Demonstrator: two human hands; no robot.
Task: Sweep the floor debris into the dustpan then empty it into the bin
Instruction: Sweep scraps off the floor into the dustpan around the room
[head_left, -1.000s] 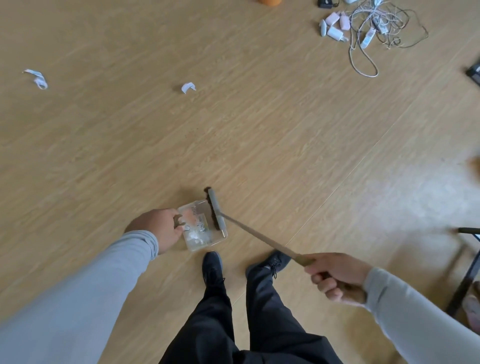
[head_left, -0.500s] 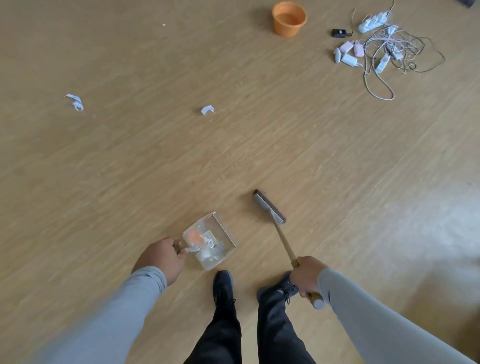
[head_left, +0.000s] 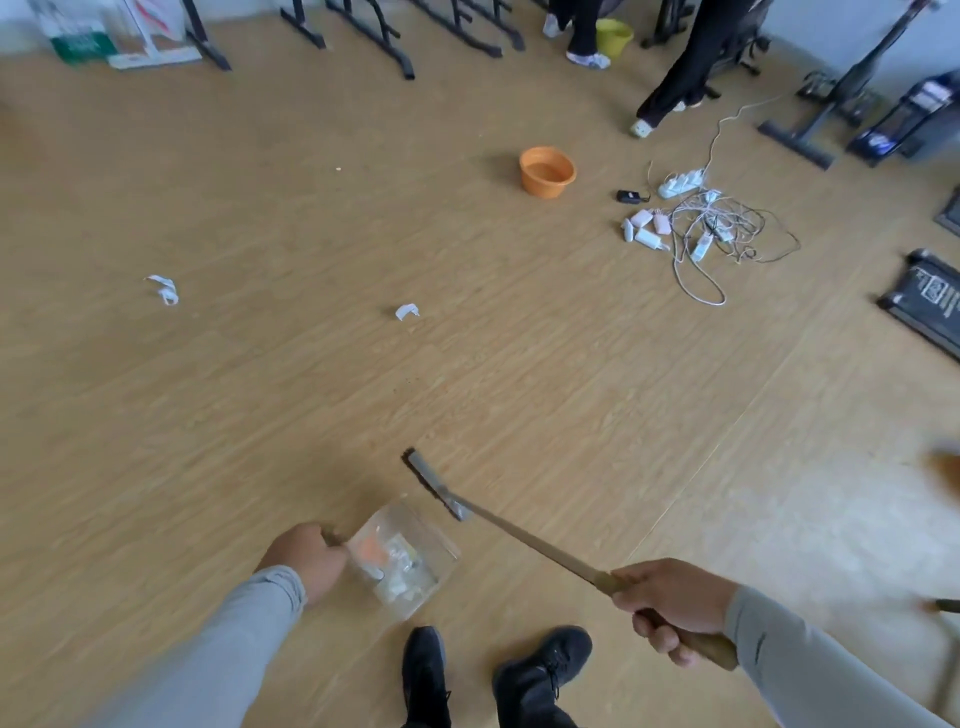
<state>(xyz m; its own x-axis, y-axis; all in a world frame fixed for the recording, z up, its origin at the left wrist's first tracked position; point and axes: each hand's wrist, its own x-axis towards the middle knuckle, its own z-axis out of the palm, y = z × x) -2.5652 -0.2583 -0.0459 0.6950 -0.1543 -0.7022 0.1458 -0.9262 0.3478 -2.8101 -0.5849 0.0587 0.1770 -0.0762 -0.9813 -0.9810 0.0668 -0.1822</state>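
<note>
My left hand (head_left: 306, 558) grips the handle of a clear plastic dustpan (head_left: 405, 564) that holds white and orange scraps, low near my feet. My right hand (head_left: 670, 605) is closed on the wooden handle of a broom (head_left: 530, 543); its dark brush head (head_left: 434, 483) sits just beyond the dustpan, apart from it. Two white paper scraps lie on the wooden floor: one (head_left: 407, 311) at centre, another (head_left: 165, 289) far left. An orange bin (head_left: 547, 172) stands farther off, right of centre.
A tangle of white cables, chargers and a power strip (head_left: 698, 228) lies right of the bin. A yellow bucket (head_left: 614, 37), other people's legs (head_left: 685, 67), black table legs (head_left: 384, 36) and stands line the far side. A black device (head_left: 930, 301) lies at right.
The view has tilted up, bringing the far room into sight. The broom head swung away from the dustpan mouth, and my right hand moved out to the right. The dustpan stayed in my left hand.
</note>
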